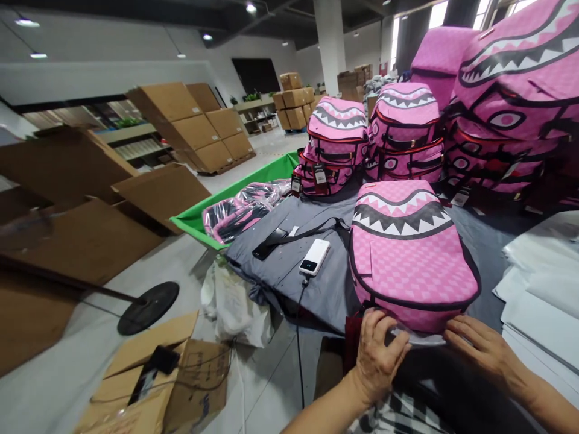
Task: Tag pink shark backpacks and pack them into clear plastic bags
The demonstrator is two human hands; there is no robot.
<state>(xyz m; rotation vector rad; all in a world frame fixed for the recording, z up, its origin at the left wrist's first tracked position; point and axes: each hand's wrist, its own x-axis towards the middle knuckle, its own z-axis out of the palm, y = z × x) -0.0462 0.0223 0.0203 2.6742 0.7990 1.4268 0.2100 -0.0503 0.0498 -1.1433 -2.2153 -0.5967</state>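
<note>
A pink backpack (409,265) with a printed shark-tooth mouth lies on the grey cloth in front of me. Along its near end stretches a strip of clear plastic bag (420,339). My left hand (380,349) is closed, pinching the plastic at the backpack's near left corner. At the near right corner, my right hand (486,349) has its fingers bent over the plastic's other end. Its fingertips are partly hidden against the backpack's edge.
Left of the backpack lie a white power bank (315,257) with a cable and a black phone (270,243). Several pink backpacks (337,144) stand behind. White plastic bags (543,301) are stacked at right. A green-rimmed bin (194,224) holds wrapped backpacks. A carton (196,380) sits on the floor.
</note>
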